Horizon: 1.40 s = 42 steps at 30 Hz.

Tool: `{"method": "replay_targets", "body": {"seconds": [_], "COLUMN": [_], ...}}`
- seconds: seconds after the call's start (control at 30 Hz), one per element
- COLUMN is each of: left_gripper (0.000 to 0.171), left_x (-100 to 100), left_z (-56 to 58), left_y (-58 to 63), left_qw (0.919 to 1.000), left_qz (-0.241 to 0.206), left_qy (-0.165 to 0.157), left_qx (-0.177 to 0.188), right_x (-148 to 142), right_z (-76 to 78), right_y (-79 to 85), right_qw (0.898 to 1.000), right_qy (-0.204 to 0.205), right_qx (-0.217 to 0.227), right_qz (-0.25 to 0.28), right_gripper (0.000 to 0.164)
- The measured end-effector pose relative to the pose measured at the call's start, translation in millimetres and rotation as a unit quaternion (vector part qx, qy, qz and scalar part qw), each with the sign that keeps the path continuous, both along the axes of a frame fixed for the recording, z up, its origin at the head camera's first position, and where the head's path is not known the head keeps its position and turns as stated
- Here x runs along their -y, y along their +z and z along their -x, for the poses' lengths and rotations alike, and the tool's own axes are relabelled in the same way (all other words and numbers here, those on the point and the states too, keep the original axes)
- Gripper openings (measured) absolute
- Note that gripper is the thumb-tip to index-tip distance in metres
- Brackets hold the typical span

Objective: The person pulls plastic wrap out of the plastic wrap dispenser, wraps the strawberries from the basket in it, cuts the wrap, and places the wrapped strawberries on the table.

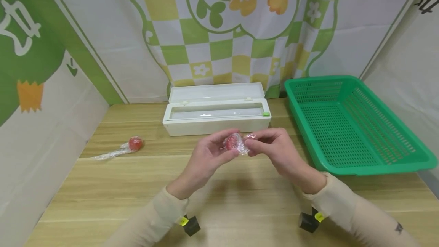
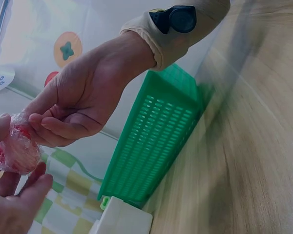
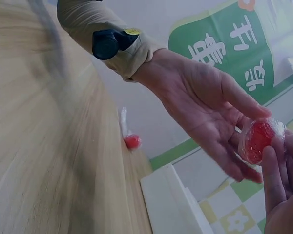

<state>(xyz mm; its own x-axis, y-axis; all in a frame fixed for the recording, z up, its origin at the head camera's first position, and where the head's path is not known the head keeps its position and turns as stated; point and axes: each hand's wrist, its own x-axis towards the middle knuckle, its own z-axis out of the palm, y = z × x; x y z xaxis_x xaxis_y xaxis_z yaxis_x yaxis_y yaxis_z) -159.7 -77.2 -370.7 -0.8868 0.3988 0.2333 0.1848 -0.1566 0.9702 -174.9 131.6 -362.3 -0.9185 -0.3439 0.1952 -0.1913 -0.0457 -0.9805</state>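
Note:
A red ball in clear plastic film is held between both hands above the table, in front of the white box. My left hand grips it from the left, thumb below and fingers above. From the other side my right hand pinches the film with thumb and fingertips. In the left wrist view the crinkled film wraps the ball, partly hidden by fingers. Seen from the right wrist, red shows through the film. Another red ball in film lies on the table at left, its twisted tail pointing left.
A long white box stands at the back of the wooden table, its lid raised and a green tab at its right end. A green perforated basket sits at right. Printed curtains enclose the back and sides.

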Motion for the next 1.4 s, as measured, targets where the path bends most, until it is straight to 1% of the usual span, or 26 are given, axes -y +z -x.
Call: {"method": "replay_targets", "body": {"seconds": [0.07, 0.13, 0.27, 0.37, 0.53, 0.7, 0.73, 0.87, 0.97, 1.07, 1.2, 1.3, 1.4], "left_gripper": [0.05, 0.049, 0.051, 0.053, 0.051, 0.051, 0.052, 0.052, 0.051, 0.049, 0.045, 0.046, 0.048], "left_x": [0.5, 0.9, 0.6, -1.3, -5.2, -5.2, -5.1, -5.3, -5.8, -6.7, -7.6, -6.9, -6.1], "left_z": [0.5, 0.7, 1.0, 0.9, 1.2, 1.2, 1.3, 1.4, 1.4, 1.3, 1.2, 1.4, 2.8], "left_y": [-0.1, -0.2, -0.6, -1.1, -1.8, -1.1, -0.9, 0.7, 1.1, 0.6, -0.8, -0.8, -0.6], "left_qw": [1.0, 0.9999, 0.9998, 0.9997, 0.9998, 0.9997, 0.9997, 0.9995, 0.9993, 0.9991, 0.9995, 0.9997, 0.9995], "left_qz": [0.005, 0.011, 0.01, 0.008, 0.017, 0.02, 0.02, 0.013, 0.01, 0.008, 0.001, -0.016, -0.026], "left_qy": [0.004, 0.002, -0.018, -0.022, -0.003, 0.012, 0.014, 0.028, 0.036, 0.042, 0.033, 0.015, 0.007], "left_qx": [0.003, 0.005, -0.002, -0.008, -0.002, -0.003, -0.003, 0.002, 0.006, 0.007, -0.002, -0.01, -0.014], "right_x": [1.9, 3.7, 7.4, 10.1, 11.8, 7.2, 6.0, 1.7, 0.4, 1.8, 7.6, 12.8, 15.9], "right_z": [-0.4, -1.0, -3.0, -4.7, -5.3, -4.5, -4.3, -3.6, -3.5, -4.1, -6.4, -8.3, -9.4], "right_y": [-0.2, -0.9, -2.6, -3.9, -4.9, -3.6, -3.0, -0.3, 0.8, 1.0, 0.1, -0.3, -0.6], "right_qw": [1.0, 1.0, 0.999, 0.998, 0.999, 0.999, 1.0, 0.999, 0.999, 0.999, 0.998, 0.998, 0.998], "right_qy": [-0.007, -0.015, -0.033, -0.034, -0.02, -0.004, -0.001, 0.008, 0.003, -0.014, -0.038, -0.043, -0.047], "right_qx": [0.001, -0.005, -0.018, -0.022, -0.022, -0.024, -0.025, -0.034, -0.041, -0.05, -0.053, -0.049, -0.043], "right_qz": [0.01, 0.018, 0.039, 0.045, 0.038, 0.022, 0.017, -0.001, -0.011, -0.015, 0.003, 0.02, 0.029], "right_gripper": [0.007, 0.007, 0.01, 0.009, 0.006, 0.004, 0.005, 0.018, 0.022, 0.021, 0.02, 0.022, 0.026]}}
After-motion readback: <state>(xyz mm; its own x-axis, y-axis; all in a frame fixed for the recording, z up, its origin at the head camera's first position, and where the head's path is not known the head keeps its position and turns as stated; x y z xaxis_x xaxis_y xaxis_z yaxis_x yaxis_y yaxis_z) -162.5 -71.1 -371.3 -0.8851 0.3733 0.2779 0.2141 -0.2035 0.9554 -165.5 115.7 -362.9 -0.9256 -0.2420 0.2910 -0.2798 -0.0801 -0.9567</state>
